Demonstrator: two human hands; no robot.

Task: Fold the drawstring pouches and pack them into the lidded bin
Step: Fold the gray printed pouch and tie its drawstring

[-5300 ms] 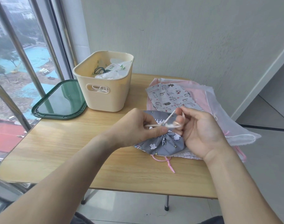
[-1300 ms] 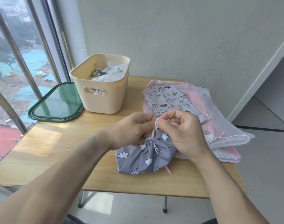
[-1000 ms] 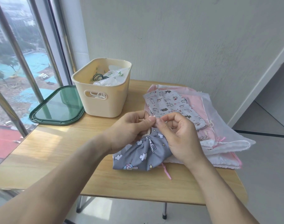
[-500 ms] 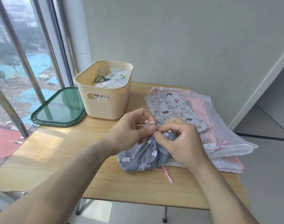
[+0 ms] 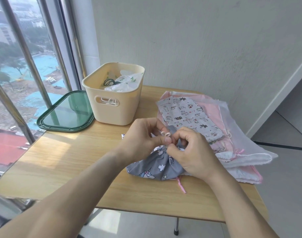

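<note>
Grey cloud-print pouch (image 5: 157, 167) bunched at its neck, white cord (image 5: 165, 134) looped.

Bright daylight, wide-angle view
Window (image 5: 17, 69) light falls from the left onto the worktop (image 5: 64, 157); edges bend, forearms slightly soft.

desk (image 5: 74, 160): light wood top, against the wall
far left edge: green lid (image 5: 67, 114), flat
beside the lid: cream bin (image 5: 115, 100), upright
right side: stacked pouches (image 5: 232, 134)
near middle: grey pouch (image 5: 157, 167)
</note>
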